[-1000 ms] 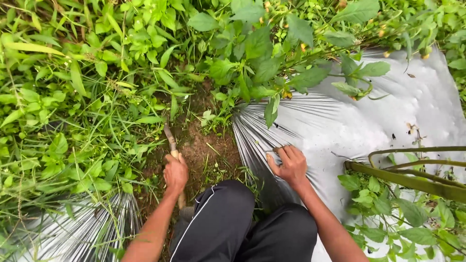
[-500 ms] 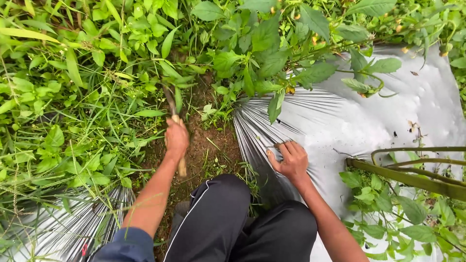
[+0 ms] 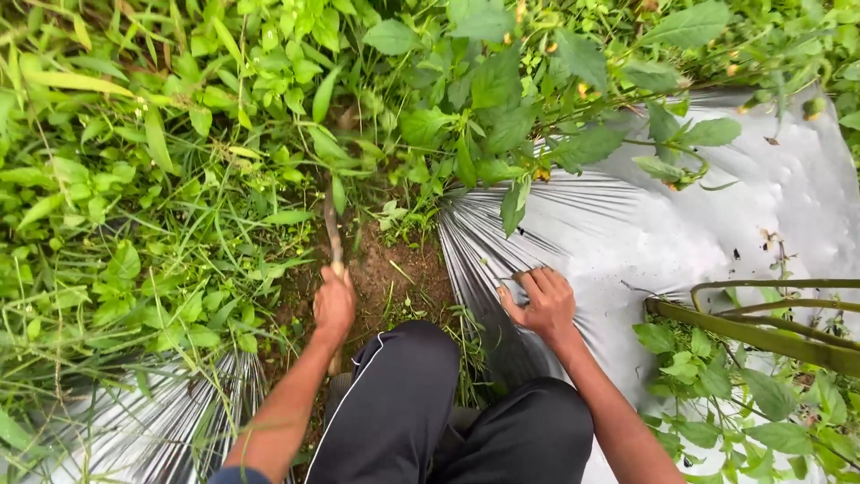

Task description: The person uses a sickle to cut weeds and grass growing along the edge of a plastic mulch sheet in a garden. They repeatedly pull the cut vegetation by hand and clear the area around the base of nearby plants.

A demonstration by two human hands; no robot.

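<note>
My left hand grips the wooden handle of a sickle-like weeding tool. Its thin blade points away from me into the weeds and grass at the edge of a patch of bare brown soil. My right hand rests on the silver plastic mulch sheet, fingers curled and pinching a fold near its pleated edge. My knees in black trousers fill the bottom centre; I am crouched over the furrow.
A leafy plant with small yellow fruits overhangs the sheet. More silver mulch lies at lower left. Bent green stalks and small-leaved plants crowd the lower right.
My left hand with the tool swung forward into the weeds, then pulled back toward me and lower over the soil. My right hand stayed on the mulch sheet.
</note>
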